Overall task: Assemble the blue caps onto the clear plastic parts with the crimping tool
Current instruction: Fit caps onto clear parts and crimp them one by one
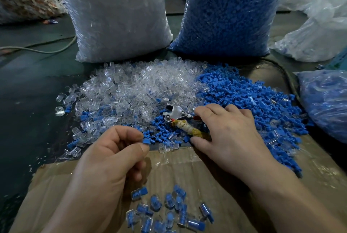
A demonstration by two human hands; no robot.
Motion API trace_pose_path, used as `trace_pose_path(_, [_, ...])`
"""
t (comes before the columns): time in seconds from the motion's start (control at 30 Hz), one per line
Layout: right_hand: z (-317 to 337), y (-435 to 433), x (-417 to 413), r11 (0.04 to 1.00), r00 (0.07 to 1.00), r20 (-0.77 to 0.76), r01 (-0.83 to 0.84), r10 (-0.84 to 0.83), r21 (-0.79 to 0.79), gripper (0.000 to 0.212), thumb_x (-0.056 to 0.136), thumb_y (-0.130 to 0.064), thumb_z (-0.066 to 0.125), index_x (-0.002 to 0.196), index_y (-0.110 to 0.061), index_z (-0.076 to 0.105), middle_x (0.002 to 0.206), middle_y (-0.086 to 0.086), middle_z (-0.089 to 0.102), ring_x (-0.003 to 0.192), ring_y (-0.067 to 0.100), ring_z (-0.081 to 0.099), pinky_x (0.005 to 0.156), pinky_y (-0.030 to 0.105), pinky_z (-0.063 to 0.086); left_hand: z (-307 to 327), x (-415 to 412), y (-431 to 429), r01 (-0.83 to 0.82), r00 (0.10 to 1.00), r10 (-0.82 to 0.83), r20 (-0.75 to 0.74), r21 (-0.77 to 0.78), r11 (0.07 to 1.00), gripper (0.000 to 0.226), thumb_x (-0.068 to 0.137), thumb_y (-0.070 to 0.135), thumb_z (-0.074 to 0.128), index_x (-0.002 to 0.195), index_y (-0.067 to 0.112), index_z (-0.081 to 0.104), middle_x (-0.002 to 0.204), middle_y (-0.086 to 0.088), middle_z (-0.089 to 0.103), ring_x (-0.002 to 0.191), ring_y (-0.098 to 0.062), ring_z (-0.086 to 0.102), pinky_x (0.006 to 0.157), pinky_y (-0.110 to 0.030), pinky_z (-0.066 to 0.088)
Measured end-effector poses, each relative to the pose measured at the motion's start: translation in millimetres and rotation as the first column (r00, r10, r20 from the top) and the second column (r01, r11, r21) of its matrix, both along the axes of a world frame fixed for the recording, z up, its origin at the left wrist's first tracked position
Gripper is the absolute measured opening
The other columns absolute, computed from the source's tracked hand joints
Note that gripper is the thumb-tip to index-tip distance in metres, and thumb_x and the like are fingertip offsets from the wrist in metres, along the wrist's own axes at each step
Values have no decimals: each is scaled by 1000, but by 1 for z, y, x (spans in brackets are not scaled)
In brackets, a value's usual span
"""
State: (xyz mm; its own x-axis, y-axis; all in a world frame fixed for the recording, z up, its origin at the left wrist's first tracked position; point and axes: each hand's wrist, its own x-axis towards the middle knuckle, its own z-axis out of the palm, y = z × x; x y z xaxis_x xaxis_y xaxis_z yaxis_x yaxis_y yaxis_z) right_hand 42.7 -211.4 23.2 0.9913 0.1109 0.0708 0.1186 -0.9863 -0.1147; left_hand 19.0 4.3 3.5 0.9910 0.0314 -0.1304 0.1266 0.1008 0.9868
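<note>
Two upright plastic bags stand well beyond the crimping tool. The bag of clear parts is beyond it to the left (its label reads SJ-017), and the bag of blue parts is beyond it to the right.

The cardboard sheet lies on the near side of the crimping tool, with its far edge just short of the tool's handles.

The loose clear plastic parts form a heap beyond and left of the crimping tool. The loose blue caps form a heap to its right. The two heaps mix around the tool's metal head.

The right hand grips the crimping tool by its handles: the thumb lies against the tape-wrapped handle and the fingers curl over the other. The metal head points left, away from this hand.

The left hand is near and left of the crimping tool. Its thumb and index finger pinch a single blue cap, and the remaining fingers are curled into the palm.

The assembled pieces (clear shells with blue inserts) lie scattered on the cardboard sheet, on the near side of the crimping tool and well apart from it.
</note>
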Motion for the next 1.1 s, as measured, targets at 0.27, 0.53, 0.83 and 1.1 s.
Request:
trace_pose_path(0.27, [13, 2, -14, 962, 967, 255, -57, -14, 268, 52, 82, -52, 48, 127, -27, 50, 105, -10, 58, 96, 12, 49, 82, 34, 37, 5, -1, 4, 10, 999, -6, 34, -102, 995, 15, 61, 18, 72, 75, 24, 70, 56, -6, 58, 42, -17, 51, 37, -20, 42])
trace_pose_path(0.53, [20, 7, -31, 953, 971, 144, -219, 191, 211, 60, 73, -55, 46, 121, -23, 63, 102, -12, 66, 94, 13, 58, 82, 25, 40, -2, 3, 9, 1, 993, 2, 117, -26, 1000, 16, 67, 17, 75, 79, 27, 71, 68, -2, 66, 51, -12, 59, 41, -20, 46])
trace_pose_path(0.83, [19, 2, -31, 939, 956, 119, -285, 266, 192, 58, 74, -57, 47, 125, -29, 58, 109, -15, 64, 100, 12, 58, 89, 30, 44, -5, 2, 16, -23, 972, -18, 236, 167, 986, 19, 73, 17, 79, 83, 30, 70, 67, -2, 66, 51, -11, 58, 45, -19, 48])
trace_pose_path(1.1, [17, 2, -31, 932, 954, 103, -299, 283, 207, 62, 75, -59, 46, 129, -30, 55, 115, -19, 60, 105, 5, 52, 92, 26, 40, -6, 3, 19, -24, 971, -27, 238, 207, 978, 16, 72, 22, 74, 86, 29, 70, 68, -3, 66, 51, -13, 59, 44, -21, 48])
